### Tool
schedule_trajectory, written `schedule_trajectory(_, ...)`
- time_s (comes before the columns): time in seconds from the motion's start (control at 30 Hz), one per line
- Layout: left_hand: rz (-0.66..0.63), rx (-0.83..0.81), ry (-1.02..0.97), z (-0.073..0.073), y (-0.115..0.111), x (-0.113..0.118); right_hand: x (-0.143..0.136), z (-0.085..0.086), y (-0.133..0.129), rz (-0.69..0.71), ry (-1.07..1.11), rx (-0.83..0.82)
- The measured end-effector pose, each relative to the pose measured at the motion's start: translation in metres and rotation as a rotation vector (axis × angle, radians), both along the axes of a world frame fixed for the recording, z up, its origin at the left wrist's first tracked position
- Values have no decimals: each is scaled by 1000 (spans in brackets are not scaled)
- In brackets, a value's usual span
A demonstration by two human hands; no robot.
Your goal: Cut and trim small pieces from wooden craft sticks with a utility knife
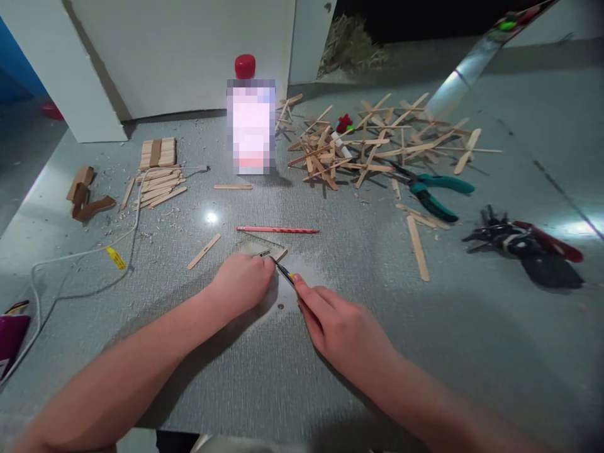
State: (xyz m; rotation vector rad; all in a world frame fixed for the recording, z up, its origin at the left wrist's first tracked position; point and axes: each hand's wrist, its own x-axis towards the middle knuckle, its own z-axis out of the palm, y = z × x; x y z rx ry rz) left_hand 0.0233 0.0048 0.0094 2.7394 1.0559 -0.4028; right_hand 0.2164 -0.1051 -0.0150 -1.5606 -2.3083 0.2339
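Evidently the right hand [342, 321] grips a slim dark tool [287, 274], near middle, its tip close by the left hand [245, 281], which is curled closed at the set square [280, 254]; what it pinches is hidden. Short, light strokes angled clear of those fingers seem wisest. Far off, a capped bottle [250, 129] stands upright, contents blurred.
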Motion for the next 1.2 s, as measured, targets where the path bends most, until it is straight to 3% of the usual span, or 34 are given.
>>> schedule_trajectory(0.3,29,-18,42,-1,0,1,6,0,-14,-13,13,56)
schedule_trajectory(0.53,-28,-42,38,4,4,0,3,-2,-6,3,36,53)
schedule_trajectory(0.73,26,-23,43,0,0,0,3,-2,-1,2,46,4)
schedule_trajectory(0.97,54,-28,35,-2,0,0,11,8,-2,-48,123,89)
schedule_trajectory(1.2,49,-14,0,-4,0,-2,9,2,0,-16,121,63)
